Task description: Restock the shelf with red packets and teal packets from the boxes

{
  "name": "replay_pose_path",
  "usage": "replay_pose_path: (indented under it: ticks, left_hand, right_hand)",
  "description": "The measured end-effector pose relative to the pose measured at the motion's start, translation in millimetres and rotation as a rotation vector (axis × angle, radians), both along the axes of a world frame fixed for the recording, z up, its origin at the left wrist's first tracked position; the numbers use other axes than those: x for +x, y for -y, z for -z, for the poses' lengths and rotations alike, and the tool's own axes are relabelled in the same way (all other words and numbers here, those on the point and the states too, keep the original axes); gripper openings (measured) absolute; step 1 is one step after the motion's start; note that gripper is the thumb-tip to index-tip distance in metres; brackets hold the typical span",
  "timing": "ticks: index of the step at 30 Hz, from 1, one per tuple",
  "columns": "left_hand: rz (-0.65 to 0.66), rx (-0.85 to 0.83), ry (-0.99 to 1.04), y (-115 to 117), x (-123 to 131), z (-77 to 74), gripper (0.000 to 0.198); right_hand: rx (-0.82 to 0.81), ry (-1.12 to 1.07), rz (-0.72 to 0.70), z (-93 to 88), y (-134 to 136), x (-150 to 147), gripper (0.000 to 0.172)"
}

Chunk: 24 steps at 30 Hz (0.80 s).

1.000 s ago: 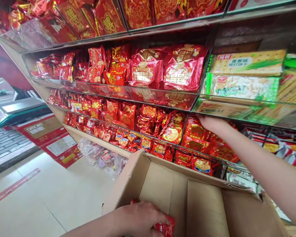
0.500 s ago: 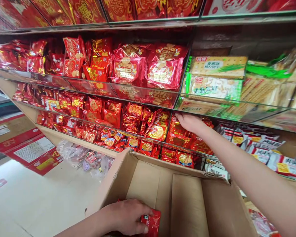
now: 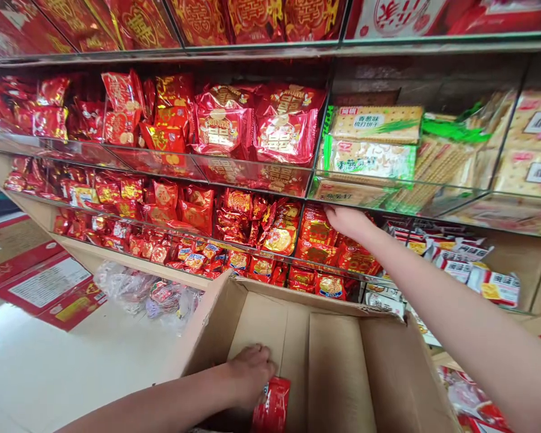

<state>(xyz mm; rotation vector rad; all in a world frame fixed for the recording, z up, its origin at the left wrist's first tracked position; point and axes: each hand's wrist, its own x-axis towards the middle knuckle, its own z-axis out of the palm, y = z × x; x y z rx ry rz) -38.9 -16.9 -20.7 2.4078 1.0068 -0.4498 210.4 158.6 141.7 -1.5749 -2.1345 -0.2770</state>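
Note:
My left hand (image 3: 251,374) is down inside an open cardboard box (image 3: 267,322), beside a shiny red snack packet (image 3: 274,402). Its fingers are bent and slightly blurred, with the thumb hidden, so I cannot tell whether it touches the packet. My right hand (image 3: 349,221) reaches into a shelf compartment just under the glass ledge, over red-wrapped snack packets (image 3: 314,237). The fingertips are hidden there, and whether they hold anything does not show.
Above my right hand runs a glass shelf (image 3: 369,195) with cracker packs (image 3: 376,123). White-and-red packets (image 3: 496,282) fill the compartment to its right. Clear plastic bags (image 3: 130,287) lie on the floor left of the box, near red cartons (image 3: 49,282).
My left hand has slid up off the red packet toward the box's far side. My right hand stays at the same compartment. The view has shifted slightly to the right.

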Motion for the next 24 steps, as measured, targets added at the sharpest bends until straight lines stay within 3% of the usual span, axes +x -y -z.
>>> replay_pose_path:
  ticks: [5,8,11,14,19,21,24]
  left_hand:
    - [-0.042,-0.119,0.032,5,3,9.9,0.045]
    - [-0.102,-0.151,0.066,8,3,10.3,0.031]
    - [-0.258,-0.233,0.080,5,4,1.8,0.022]
    - [-0.426,-0.276,0.286,-7,9,-21.1,0.014]
    - [-0.558,-0.275,1.020,-36,29,-76.5,0.020]
    - [-0.643,-0.414,1.208,-42,37,-89.8,0.024]
    - [-0.729,-0.576,1.300,-43,44,-93.8,0.025]
  right_hand:
    - [0.136,0.042,-0.056,13.5,36,11,0.027]
    - [0.271,-0.019,-0.133,19.7,62,13,0.022]
    - [0.293,-0.150,-0.243,31.4,101,5,0.019]
    - [0.125,-0.299,-0.342,54.3,142,-10,0.023]
    - [-0.403,-0.838,-0.291,87.5,178,-30,0.052]
    - [-0.519,-1.092,-0.305,90.3,180,-33,0.045]
    - [-0.546,-1.280,-0.293,89.1,179,-33,0.033]
